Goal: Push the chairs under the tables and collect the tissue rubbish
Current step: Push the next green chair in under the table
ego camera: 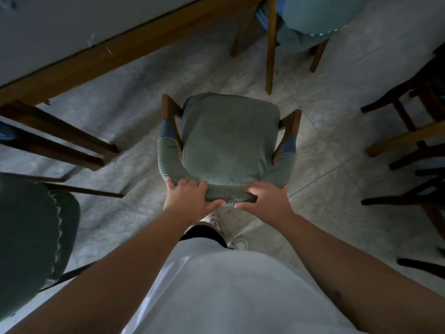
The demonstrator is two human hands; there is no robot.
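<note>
Pale tiled floor fills mid-frame; bench upper left. Left hand and right hand each grip clamped on the green chair backrest, seemingly clear of the bench.

The room looks dim and cool-toned, with soft flat light and no hard glare anywhere. The pale floor catches the most light, brightest toward the upper right, while the left and right margins sink into heavy shadow. My white shirt glows faintly and is soft, out of focus so close to the lens. The wide lens bends straight lines: the desk edge slants and bows near the corner. My forearms stretch large at the bottom edge. Detail is sharpest on the chair fabric weave at centre; everything looks slightly smeared
</note>
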